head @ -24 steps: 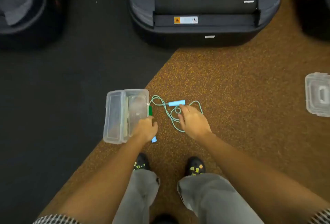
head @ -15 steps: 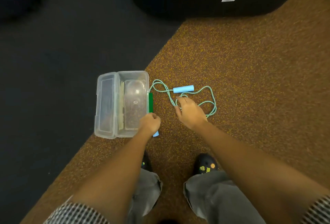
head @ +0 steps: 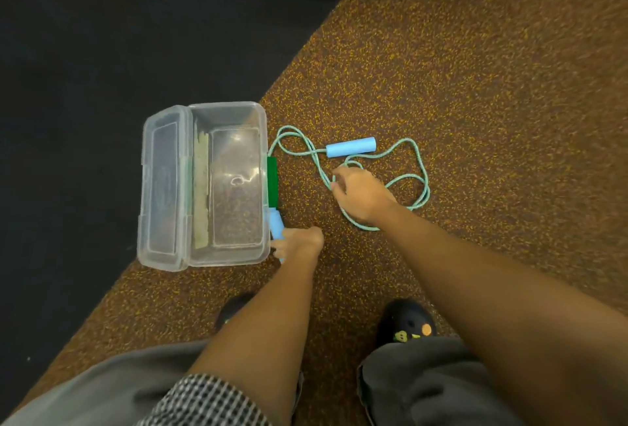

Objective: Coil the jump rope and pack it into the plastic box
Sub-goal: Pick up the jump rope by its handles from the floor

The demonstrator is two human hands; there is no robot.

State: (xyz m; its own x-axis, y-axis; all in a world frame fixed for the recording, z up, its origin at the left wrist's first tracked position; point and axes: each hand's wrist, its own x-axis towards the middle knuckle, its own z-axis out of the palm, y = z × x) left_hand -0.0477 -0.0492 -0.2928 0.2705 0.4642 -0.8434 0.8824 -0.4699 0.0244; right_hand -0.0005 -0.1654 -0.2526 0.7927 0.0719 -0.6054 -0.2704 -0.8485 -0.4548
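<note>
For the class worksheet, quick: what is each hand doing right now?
Left hand: closed on the blue handle beside the plastic box.
Right hand: pinching the rope.

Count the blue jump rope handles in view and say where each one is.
2. One handle lies free on the speckled floor, beyond the right hand. The other handle is beside the plastic box, gripped by the left hand.
</note>
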